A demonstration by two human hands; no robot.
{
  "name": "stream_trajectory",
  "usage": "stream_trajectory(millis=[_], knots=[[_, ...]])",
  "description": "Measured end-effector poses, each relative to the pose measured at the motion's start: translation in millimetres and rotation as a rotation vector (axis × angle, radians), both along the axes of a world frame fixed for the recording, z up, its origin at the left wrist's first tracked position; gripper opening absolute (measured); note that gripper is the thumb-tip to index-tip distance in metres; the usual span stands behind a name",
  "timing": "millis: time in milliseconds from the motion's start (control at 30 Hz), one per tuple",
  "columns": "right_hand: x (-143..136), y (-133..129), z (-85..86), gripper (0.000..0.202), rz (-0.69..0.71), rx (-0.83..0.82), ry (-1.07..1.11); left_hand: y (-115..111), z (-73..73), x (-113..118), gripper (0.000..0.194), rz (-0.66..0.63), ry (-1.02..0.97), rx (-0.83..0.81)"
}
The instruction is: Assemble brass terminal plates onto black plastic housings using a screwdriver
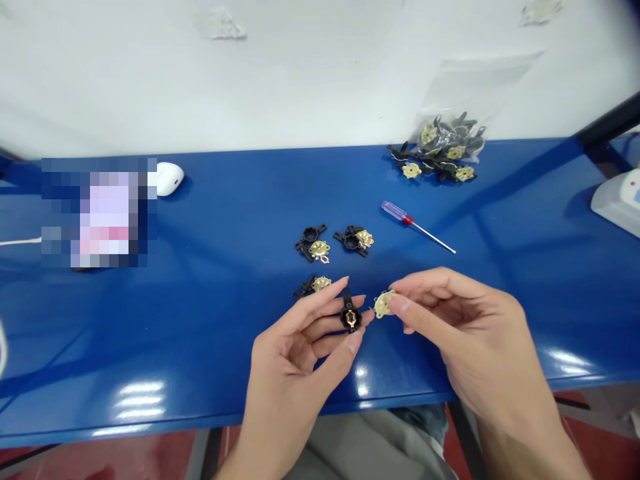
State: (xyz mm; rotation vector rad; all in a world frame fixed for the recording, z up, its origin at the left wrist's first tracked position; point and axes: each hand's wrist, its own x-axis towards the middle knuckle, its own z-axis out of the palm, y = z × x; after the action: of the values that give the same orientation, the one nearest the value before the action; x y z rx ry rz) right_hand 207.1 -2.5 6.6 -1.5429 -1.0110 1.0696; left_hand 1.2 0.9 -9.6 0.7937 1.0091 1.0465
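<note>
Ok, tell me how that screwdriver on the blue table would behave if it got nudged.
The screwdriver lies flat on the glossy blue table; its rounded clear handle would probably let it roll or slide easily. The thin metal shaft looks stiff. It seems small and likely light.

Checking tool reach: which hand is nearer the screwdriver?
Right. The right hand sits just below the screwdriver, pinching a brass plate; the left hand, farther left, holds a black part.

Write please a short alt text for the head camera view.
Over a blue table, the left hand pinches a black plastic part and the right hand a brass disc. Behind lie three similar assemblies and a screwdriver.
</note>
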Motion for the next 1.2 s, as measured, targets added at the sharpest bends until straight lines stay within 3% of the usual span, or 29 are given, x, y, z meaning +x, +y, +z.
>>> stream_trajectory(millis=[333, 933, 1200], knots=[[-7.4, -3.7, 7.3, 0.005, 0.058, 0.0, 0.006, 2.6, 5.6, 1.8, 0.046, -0.008, 0.036, 0.004], [-26.2, -15.6, 5.1, 0.009, 0.077, 0.09, -0.22, -1.4, 4.4, 1.7, 0.052, -0.072, -0.005, 0.011], [-28.0, -14.7, 3.8, 0.011, 0.083, 0.146, -0.271, 1.4, 12.3, 2.8, 0.038, -0.071, 0.065, 0.027]])
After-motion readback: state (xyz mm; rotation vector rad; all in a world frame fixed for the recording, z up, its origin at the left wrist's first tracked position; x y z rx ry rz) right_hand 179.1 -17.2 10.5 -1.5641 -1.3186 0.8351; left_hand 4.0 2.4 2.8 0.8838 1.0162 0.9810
